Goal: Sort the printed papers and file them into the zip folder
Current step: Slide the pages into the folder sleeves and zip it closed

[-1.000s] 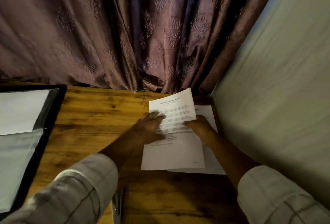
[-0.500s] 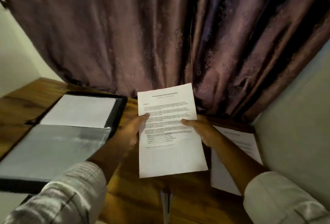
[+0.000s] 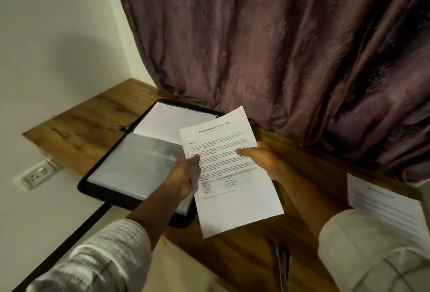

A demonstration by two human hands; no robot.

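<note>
Mauve damask curtains (image 3: 267, 47) hung behind the brown wood-grain desk (image 3: 76, 126) where we worked, with a pale wall and a white wall socket (image 3: 37, 175) to our left. We held a white printed sheet (image 3: 230, 170) up over the desk, our left hand (image 3: 186, 180) pinching its left edge, thumb on the front and fingers closed behind, and our right hand (image 3: 263, 161) clamped on its right edge the same way. Its heading read roughly "Sample Internship…", the last word blurred; the paragraphs and a small table below were too fine for us to read. Left of the sheet, the black zip folder (image 3: 111, 191) lay open on the desk, with a clear sleeve and a white page inside. Another printed paper (image 3: 384, 203) lay at our right, near a pen (image 3: 282, 266).
</note>
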